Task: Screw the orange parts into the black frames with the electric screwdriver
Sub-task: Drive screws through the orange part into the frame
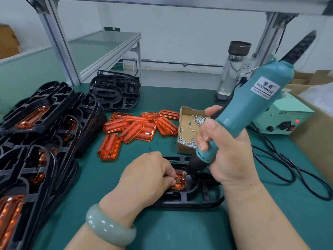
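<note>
Screwdriver [252, 109] at orange part [180, 184] edge, box [182, 149] — close behind

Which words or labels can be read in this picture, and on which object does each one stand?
"KEENWISE": white label of the electric screwdriver.
"LED": top of the pale green power box.
Chinese characters above "KEENWISE" and the fine line below it: too blurred to read.

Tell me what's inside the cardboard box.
Loose silver screws lie scattered on the floor of the cardboard box. The right hand and electric screwdriver cover its right side, so the contents there are hidden.
</note>
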### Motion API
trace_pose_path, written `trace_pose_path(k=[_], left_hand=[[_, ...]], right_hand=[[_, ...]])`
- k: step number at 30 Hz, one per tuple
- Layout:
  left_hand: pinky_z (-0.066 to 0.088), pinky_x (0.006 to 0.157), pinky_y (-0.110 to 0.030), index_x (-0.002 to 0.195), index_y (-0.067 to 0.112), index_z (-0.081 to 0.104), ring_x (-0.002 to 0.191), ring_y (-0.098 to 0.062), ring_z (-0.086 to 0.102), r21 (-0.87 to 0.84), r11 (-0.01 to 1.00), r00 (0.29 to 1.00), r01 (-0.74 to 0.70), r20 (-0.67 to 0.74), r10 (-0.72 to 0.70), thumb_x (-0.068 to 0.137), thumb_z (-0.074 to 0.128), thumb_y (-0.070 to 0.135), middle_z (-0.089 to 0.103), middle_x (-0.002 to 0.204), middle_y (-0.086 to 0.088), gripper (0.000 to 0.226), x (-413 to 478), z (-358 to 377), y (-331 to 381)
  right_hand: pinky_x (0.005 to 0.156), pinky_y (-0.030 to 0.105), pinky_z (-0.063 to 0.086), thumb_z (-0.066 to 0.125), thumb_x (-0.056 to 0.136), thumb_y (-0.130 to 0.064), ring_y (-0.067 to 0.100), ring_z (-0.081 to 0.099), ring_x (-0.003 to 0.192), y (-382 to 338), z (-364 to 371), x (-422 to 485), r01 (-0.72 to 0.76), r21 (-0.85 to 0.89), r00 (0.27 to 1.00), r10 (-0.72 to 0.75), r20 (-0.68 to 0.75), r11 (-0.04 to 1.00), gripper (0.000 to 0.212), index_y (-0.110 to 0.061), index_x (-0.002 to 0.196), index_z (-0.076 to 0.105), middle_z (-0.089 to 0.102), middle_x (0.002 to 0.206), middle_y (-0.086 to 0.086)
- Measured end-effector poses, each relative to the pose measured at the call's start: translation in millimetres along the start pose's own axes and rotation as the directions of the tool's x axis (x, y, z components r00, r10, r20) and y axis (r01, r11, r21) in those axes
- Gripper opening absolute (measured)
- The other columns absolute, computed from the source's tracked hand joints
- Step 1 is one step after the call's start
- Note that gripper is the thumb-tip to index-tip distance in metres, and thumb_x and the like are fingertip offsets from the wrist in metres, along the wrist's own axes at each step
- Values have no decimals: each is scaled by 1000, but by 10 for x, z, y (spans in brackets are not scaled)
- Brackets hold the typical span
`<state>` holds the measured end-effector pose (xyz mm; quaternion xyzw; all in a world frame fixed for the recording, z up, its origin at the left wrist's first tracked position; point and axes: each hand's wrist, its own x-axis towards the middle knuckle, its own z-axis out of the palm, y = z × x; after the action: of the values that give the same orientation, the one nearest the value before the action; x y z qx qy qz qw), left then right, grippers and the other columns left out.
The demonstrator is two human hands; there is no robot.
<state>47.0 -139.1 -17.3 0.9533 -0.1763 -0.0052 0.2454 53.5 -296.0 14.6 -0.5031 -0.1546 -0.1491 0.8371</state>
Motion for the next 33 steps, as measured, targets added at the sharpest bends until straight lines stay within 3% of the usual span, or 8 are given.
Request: trace_pose_path(k=[5,9,15,18,21,23,27,33], left_hand=[[46,73,-27,91,38,70,81,-6,45,15,1000,1000,11,2,-11,82,66,39,45,78,16,10,-4,-6,3],[44,71,-26,91,39,70,81,-5,43,24,1000,1000,16,4,-16,82,65,40,44,78,17,10,-2,-4,4],[45,78,-28,90,39,69,82,-6,42,21,999,1000,27,13,-27,82,65,40,45,80,15,9,2,5,12],[46,79,-30,90,40,69,84,-7,44,27,999,999,36,17,-37,82,65,40,46,80,14,9,1,-18,24],[48,81,-32,91,40,69,92,-9,49,20,999,998,43,39,-44,82,65,40,46,80,15,10,-1,-32,38],[48,80,-31,89,39,69,91,-9,51,22,999,998,45,41,-46,81,66,39,48,78,16,9,1,-42,46],[47,79,-30,89,40,69,88,-8,49,41,998,998,50,39,-51,81,66,39,47,78,17,9,-3,-29,49],[43,72,-24,94,39,69,88,-10,51,142,989,997,36,62,-46,86,58,35,48,84,13,14,11,-44,94]], right_hand=[[50,23,41,55,81,-9,13,44,43,-7,-2,4,7,-8,999,-7,-42,1000,12,-12,92,56,47,51,-3],[51,21,42,56,83,-8,12,45,44,-11,17,-24,46,-16,999,-46,7,999,12,-14,93,57,49,52,-4],[51,21,41,57,81,-10,12,44,44,-30,16,-29,15,14,1000,-15,4,1000,12,-13,93,57,48,52,-4],[52,22,42,66,81,-11,12,46,45,-26,13,-24,44,25,998,-45,45,999,15,-14,94,59,50,53,-4],[54,21,41,77,76,-24,9,47,47,-58,-43,9,76,133,993,-88,83,988,21,-20,93,64,52,57,-6],[54,22,38,77,77,-27,8,46,47,-91,-103,48,54,183,998,-60,23,982,23,-21,94,62,49,59,-7],[54,23,37,56,86,-23,6,43,45,-114,-222,106,-5,236,991,36,-131,972,10,-19,95,55,46,58,-8],[50,18,41,61,78,-28,5,42,43,-131,-301,126,-81,319,951,169,-260,944,15,-20,87,52,46,55,-9]])
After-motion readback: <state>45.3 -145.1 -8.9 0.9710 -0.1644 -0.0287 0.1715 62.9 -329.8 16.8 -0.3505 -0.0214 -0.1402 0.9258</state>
